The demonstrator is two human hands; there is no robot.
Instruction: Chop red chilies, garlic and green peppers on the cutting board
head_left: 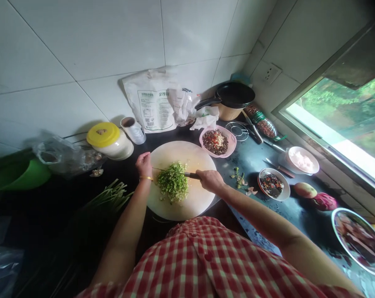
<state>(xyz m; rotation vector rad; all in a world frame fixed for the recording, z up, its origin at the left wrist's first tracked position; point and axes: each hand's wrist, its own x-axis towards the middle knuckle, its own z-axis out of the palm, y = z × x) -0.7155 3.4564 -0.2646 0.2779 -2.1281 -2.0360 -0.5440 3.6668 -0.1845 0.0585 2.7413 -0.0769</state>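
My right hand (211, 181) is wrapped round the dark handle of a knife (192, 175). Its blade runs leftward through a heap of finely chopped green vegetable (174, 182), which hides most of it. At the blade's far end, my left hand (144, 164) is closed, fingers curled at the tip of the knife. Under the heap lies a round white cutting board (199, 203). Uncut green stalks (111, 196) rest on the dark counter left of the board.
Behind the board stand a yellow-lidded jar (103, 134), a plastic roll (134, 130) and a pink bowl (233, 145) of chopped food. A black pan (235, 96) sits at the back. To the right are a sauce bowl (286, 192), a dragon fruit (325, 201) and a small knife (283, 169).
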